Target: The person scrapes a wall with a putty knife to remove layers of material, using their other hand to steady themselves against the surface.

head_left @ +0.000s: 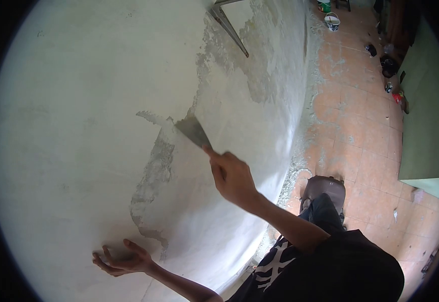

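Observation:
My right hand is closed round the handle of a scraper, with the index finger stretched toward the blade. The blade's wide edge lies against the pale wall, at the lower end of a grey bare patch. Lower left, my left hand is near the wall with its fingers apart and curled, holding nothing. Between the hands runs a rough grey strip where the white coating is gone.
A metal bracket juts from the wall at the top. On the right, the tiled floor bears a brown seat, a white bucket, a green bucket and several small items. A green panel stands at far right.

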Demonstrator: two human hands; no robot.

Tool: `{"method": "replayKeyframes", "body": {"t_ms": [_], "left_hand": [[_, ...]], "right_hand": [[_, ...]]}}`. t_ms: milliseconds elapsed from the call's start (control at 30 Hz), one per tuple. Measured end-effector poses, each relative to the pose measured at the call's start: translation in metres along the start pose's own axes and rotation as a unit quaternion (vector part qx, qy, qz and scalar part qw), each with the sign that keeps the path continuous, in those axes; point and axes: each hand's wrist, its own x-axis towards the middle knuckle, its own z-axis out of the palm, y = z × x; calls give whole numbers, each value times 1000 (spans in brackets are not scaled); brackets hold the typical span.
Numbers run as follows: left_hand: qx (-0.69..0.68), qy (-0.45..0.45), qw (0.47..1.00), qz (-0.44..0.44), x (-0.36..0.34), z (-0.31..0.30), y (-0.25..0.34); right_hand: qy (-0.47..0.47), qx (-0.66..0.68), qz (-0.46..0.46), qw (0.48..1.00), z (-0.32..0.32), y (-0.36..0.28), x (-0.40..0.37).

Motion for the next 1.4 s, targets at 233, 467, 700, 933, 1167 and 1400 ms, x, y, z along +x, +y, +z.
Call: {"method": "replayKeyframes", "body": {"t_ms": [233, 467, 700, 933, 1167, 1400], "left_hand": [[-12, 6, 1000, -2, -1, 3, 2], [-31, 10, 999, -12, -1, 2, 3], [-36, 19, 999, -7, -1, 2, 1], [-63, 26, 998, -12, 1, 3, 4], [-44, 10, 999, -5, 1, 0, 0], [-33, 15, 999, -1, -2, 2, 0]], "right_hand": [[-21, -1, 8, 1000, 2, -8, -12], [-42, 10, 41, 998, -3, -15, -5], [-49, -7, 60, 997, -8, -10, -5], [-31, -11, 24, 999, -10, -3, 2], [-33, -7, 53, 998, -8, -8, -1], [-25, -31, 28, 999, -6, 0, 1]]}}
